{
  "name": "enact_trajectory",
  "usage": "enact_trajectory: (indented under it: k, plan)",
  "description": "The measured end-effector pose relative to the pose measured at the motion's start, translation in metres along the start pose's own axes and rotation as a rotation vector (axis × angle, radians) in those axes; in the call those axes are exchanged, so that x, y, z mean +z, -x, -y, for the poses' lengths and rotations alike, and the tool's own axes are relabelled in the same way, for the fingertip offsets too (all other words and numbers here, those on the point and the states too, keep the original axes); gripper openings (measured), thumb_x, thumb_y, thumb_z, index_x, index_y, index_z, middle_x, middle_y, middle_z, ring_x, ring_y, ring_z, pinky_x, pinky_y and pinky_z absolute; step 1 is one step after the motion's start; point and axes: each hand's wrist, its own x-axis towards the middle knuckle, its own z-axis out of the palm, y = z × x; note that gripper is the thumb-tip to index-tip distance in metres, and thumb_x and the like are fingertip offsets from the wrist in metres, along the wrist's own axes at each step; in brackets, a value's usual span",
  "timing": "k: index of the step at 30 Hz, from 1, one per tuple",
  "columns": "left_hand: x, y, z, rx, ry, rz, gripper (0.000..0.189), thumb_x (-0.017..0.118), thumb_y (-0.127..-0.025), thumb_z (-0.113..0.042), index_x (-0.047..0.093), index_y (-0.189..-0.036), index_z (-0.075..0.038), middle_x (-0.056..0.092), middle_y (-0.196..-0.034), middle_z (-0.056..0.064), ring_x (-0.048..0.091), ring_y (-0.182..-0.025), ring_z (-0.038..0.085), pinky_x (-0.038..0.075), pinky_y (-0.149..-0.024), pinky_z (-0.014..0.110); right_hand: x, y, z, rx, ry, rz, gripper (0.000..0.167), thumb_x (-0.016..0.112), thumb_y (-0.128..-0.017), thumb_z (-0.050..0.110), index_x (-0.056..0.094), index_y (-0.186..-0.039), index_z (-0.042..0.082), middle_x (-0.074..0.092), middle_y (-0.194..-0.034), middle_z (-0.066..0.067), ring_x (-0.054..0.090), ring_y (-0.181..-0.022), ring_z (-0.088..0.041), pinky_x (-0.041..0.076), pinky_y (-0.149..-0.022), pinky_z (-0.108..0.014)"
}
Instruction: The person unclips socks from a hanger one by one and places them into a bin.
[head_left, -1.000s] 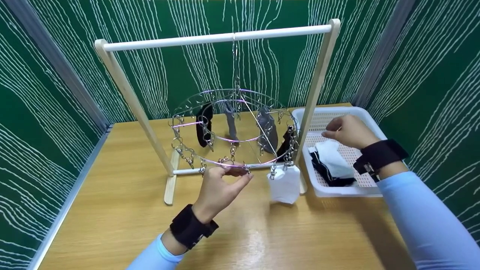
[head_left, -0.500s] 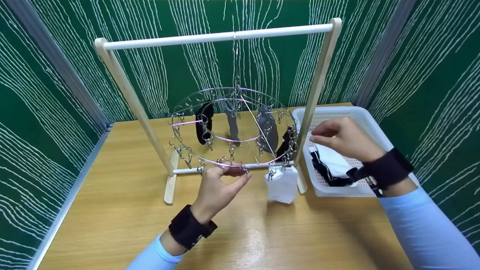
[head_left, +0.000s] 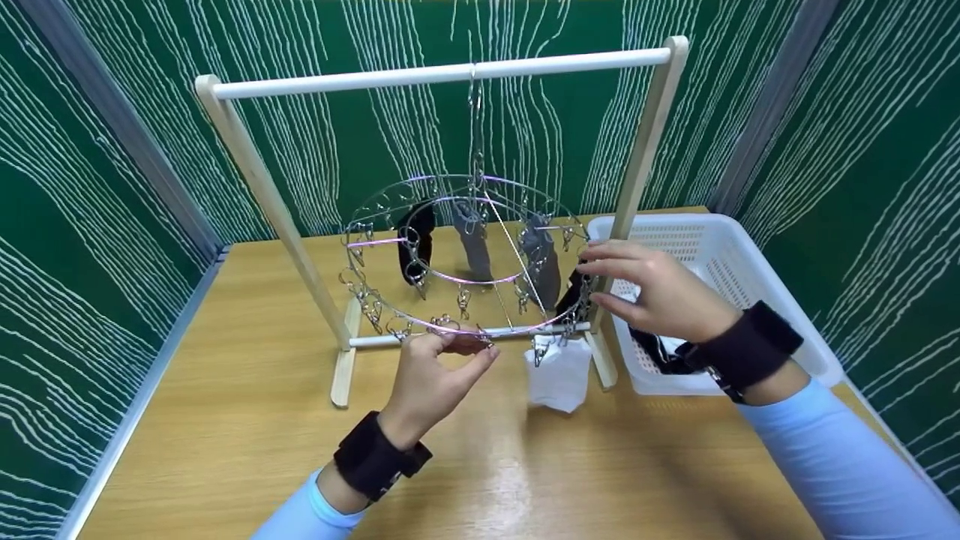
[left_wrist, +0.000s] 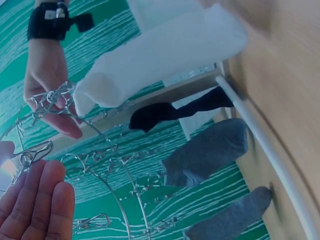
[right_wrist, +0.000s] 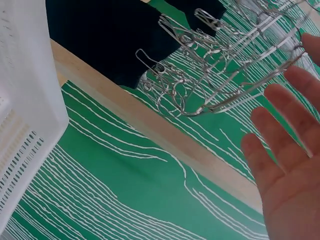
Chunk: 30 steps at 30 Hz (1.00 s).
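One clip [left_wrist: 28,159] is pinched by the left hand [head_left: 433,386], apparently to steady the round hanger [head_left: 466,282], while the right hand [head_left: 660,294], loosely spread, is empty beside it.

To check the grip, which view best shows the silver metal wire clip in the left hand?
The left wrist view: the silver metal wire clip appears large, loops distinct. The head view shows it tiny, at the left hand; in the right wrist view, unidentifiable.
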Motion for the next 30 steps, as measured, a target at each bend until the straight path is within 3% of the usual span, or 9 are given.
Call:
enact_trajectory:
  k: [6,12,18,22,30]
  plan:
    - [-0.004,0.001,0.003,-0.003,-0.005,-0.024,0.011,0.088,-0.089,-0.008,0.083,-0.097,-0.002,0.083,-0.09,0.007,0.077,-0.08,0.02,0.063,-0.078,0.03,0.006,-0.001,-0.002,-0.042,0.009,0.036,0.03,0.081,-0.096,0.004,0.076,-0.125,-0.003,0.073,-0.136,-0.023,0.066,-0.132,-0.046,0.052,-0.113,-0.063]
    - [-0.01,0.001,0.005,-0.005,-0.007,-0.036,0.01,0.087,-0.09,-0.008,0.081,-0.097,-0.003,0.082,-0.09,0.006,0.075,-0.08,0.018,0.063,-0.077,0.03,0.007,-0.004,-0.006,-0.146,-0.005,-0.033,0.023,0.085,-0.09,0.0,0.08,-0.112,-0.002,0.08,-0.116,-0.019,0.075,-0.116,-0.04,0.056,-0.107,-0.058]
    - [-0.016,0.001,0.007,0.026,-0.006,-0.076,0.011,0.086,-0.091,-0.005,0.08,-0.098,0.0,0.08,-0.087,0.006,0.071,-0.073,0.012,0.061,-0.069,0.024,0.01,-0.007,-0.007,-0.19,-0.023,-0.101,0.02,0.087,-0.087,0.003,0.081,-0.106,0.0,0.081,-0.106,-0.016,0.077,-0.102,-0.033,0.061,-0.1,-0.038]
    - [-0.019,0.002,0.011,0.062,-0.017,-0.125,0.012,0.087,-0.089,-0.002,0.079,-0.097,0.001,0.08,-0.084,0.007,0.069,-0.069,0.01,0.059,-0.064,0.021,0.012,-0.008,-0.005,-0.198,-0.04,-0.128,0.02,0.089,-0.085,0.003,0.081,-0.103,0.0,0.081,-0.101,-0.014,0.076,-0.096,-0.03,0.058,-0.096,-0.023]
    - [-0.024,0.006,0.014,0.122,-0.113,-0.242,0.013,0.088,-0.087,-0.002,0.079,-0.096,0.0,0.081,-0.085,0.008,0.07,-0.066,0.014,0.06,-0.062,0.025,0.016,-0.011,0.003,-0.235,-0.066,-0.161,0.017,0.089,-0.083,0.002,0.081,-0.098,0.002,0.079,-0.092,-0.008,0.07,-0.085,-0.023,0.054,-0.082,-0.019]
